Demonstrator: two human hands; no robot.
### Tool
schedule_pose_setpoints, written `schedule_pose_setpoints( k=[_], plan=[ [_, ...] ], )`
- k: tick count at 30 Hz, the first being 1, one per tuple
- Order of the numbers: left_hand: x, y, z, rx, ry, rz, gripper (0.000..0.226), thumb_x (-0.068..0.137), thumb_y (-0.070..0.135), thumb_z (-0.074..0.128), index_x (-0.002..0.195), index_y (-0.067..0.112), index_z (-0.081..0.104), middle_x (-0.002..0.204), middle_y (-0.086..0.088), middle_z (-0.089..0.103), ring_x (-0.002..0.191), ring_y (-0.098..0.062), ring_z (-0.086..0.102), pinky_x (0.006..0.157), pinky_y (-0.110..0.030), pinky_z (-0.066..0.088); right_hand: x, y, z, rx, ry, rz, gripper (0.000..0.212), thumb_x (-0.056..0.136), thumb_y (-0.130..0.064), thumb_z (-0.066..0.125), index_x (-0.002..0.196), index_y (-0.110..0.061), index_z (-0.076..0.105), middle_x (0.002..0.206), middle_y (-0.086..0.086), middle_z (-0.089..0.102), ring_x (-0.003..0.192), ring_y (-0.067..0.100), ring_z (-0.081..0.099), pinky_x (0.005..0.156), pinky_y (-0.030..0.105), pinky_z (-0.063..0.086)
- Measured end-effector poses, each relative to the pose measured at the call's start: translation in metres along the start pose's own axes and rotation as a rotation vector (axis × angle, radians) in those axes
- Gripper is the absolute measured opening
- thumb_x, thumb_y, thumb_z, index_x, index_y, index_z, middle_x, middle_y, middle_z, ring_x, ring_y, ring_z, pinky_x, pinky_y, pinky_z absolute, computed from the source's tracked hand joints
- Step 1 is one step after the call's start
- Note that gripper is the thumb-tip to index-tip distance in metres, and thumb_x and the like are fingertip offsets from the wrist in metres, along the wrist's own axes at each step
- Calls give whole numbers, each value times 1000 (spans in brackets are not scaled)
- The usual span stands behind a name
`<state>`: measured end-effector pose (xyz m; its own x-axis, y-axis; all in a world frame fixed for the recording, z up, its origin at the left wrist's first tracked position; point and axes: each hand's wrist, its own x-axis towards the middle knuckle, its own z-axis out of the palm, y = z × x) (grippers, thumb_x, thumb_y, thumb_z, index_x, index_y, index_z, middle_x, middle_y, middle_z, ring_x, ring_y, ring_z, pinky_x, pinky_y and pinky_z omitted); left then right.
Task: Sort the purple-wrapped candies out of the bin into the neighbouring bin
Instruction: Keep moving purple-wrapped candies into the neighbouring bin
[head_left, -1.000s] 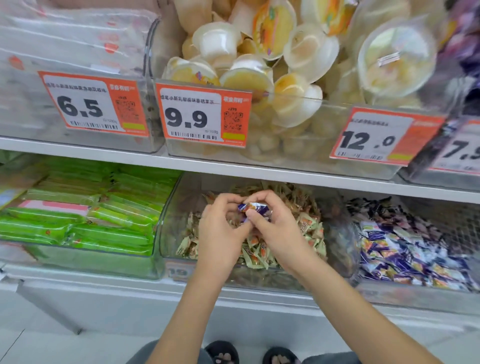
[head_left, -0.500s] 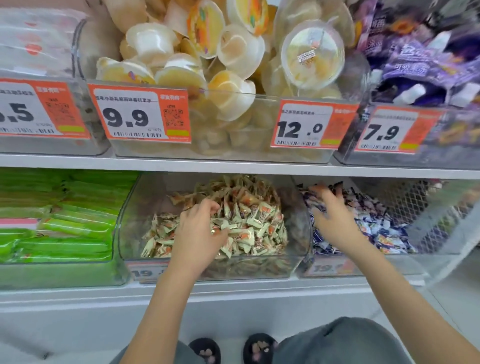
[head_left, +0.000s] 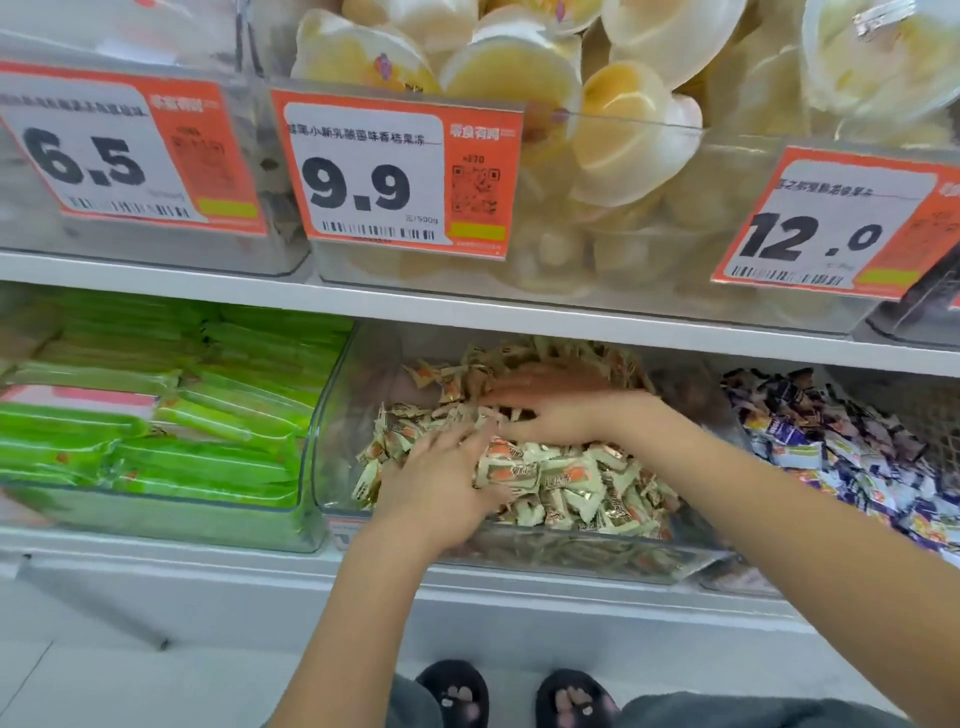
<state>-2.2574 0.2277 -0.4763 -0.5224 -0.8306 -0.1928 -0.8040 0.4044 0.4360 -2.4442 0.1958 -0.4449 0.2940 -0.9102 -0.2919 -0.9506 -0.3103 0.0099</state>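
Inside the clear plastic middle bin, we spread both hands flat. Our left hand and right hand pressed open-fingered on cream-and-orange wrapped candies, holding nothing.

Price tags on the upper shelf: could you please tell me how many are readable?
3: the 6.5 tag at left, the 9.9 tag in the middle, the 12.0 tag at right. Another may be cut off at the right edge.
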Motion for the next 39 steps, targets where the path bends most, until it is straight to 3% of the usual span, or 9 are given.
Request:
schedule_pose_setpoints(
  k=[4,7,12,17,22,27,32,35,39],
  plan=[
    [3,-26,-8,-110,-75,3,46,93,51,45,139,45,38,156,10,20,141,-21,25,110,-46,30,-19,26,8,67,-19,14,52,88,-71,22,135,-54,38,152,-23,26,141,7,22,109,27,13],
    [3,-40,-16,-178,-95,8,49,90,48,54,137,50,39,149,6,35,135,-18,33,110,-42,31,-37,28,7,110,25,-17,46,85,-68,22,127,-62,40,145,-27,35,134,1,28,105,17,11],
    [-4,-40,-16,-103,-60,31,55,87,46,58,138,47,37,142,0,43,130,-25,37,107,-45,34,-46,21,5,140,-48,18,47,90,-62,24,131,-53,46,145,-27,33,136,-1,22,109,19,7],
    [13,-22,-26,-391,68,274,66,75,62,62,135,43,41,147,13,35,137,-11,28,114,-40,24,-45,8,6,98,70,15,53,89,-63,22,128,-45,53,139,-21,46,131,2,33,111,23,11],
    [48,5,-16,164,-275,185,92,72,76,55,147,42,15,158,5,15,145,-22,11,113,-60,6,-52,7,13,38,128,108,66,70,-86,27,124,-54,48,142,-29,37,135,1,30,117,37,9],
    [56,-31,-48,520,-191,-3,68,83,63,51,144,39,32,154,0,28,141,-25,24,116,-50,7,-50,9,16,1,141,166,48,76,-73,47,122,-57,45,144,-29,32,137,3,26,116,47,6],
    [50,-38,-42,685,-67,72,58,91,59,40,143,33,33,154,-2,27,143,-24,18,118,-48,2,-49,10,20,92,188,207,45,78,-72,50,120,-59,47,145,-31,30,138,-1,22,117,44,3],
    [46,-44,-43,598,-52,125,61,91,61,39,143,32,32,152,-2,31,140,-25,24,118,-45,9,-48,10,23,121,231,212,44,78,-72,50,120,-60,49,145,-32,30,139,-2,17,114,38,-7],
    [55,-41,-48,164,20,202,69,81,68,50,140,36,36,146,5,41,132,-17,39,108,-39,32,-47,12,28,154,284,206,45,75,-75,47,118,-62,49,143,-33,32,138,-4,18,107,26,-16]
  ],
)
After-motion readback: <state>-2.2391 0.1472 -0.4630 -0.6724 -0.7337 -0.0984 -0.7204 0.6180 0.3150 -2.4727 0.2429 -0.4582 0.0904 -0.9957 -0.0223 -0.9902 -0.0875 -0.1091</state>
